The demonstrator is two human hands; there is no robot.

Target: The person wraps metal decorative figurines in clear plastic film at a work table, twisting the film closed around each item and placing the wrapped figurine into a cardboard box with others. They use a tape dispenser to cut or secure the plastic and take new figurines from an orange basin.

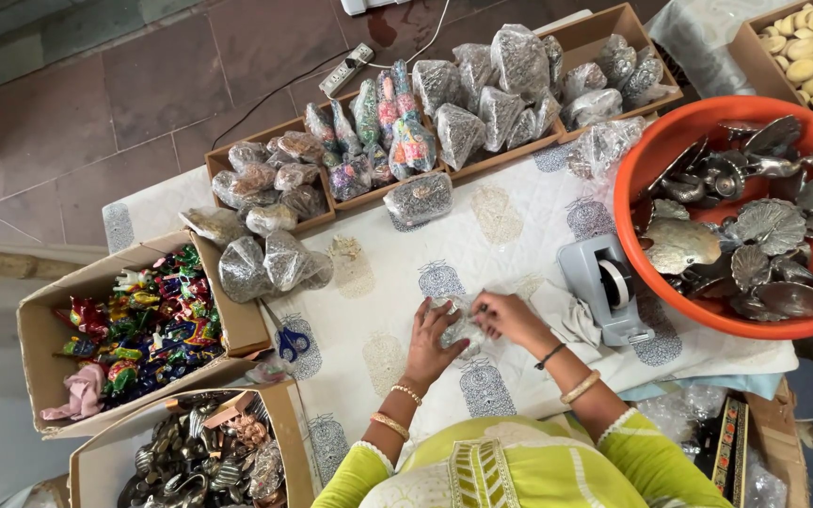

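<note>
My left hand [432, 341] and my right hand [508, 318] meet over a small clear plastic packet [464, 326] filled with tiny silvery pieces, lying on a white printed cloth [397, 282]. Both hands grip the packet from either side. I wear bangles on both wrists and yellow-green sleeves. A grey tape dispenser [604, 285] stands just right of my right hand. Blue-handled scissors [290, 341] lie to the left of my left hand.
An orange tub [634, 160] of silvery metal peacock-like figures sits at the right. Cardboard trays [265, 150] of filled plastic packets line the far edge. A box of colourful wrapped items [148, 325] and a box of metal pieces [201, 461] stand at the left.
</note>
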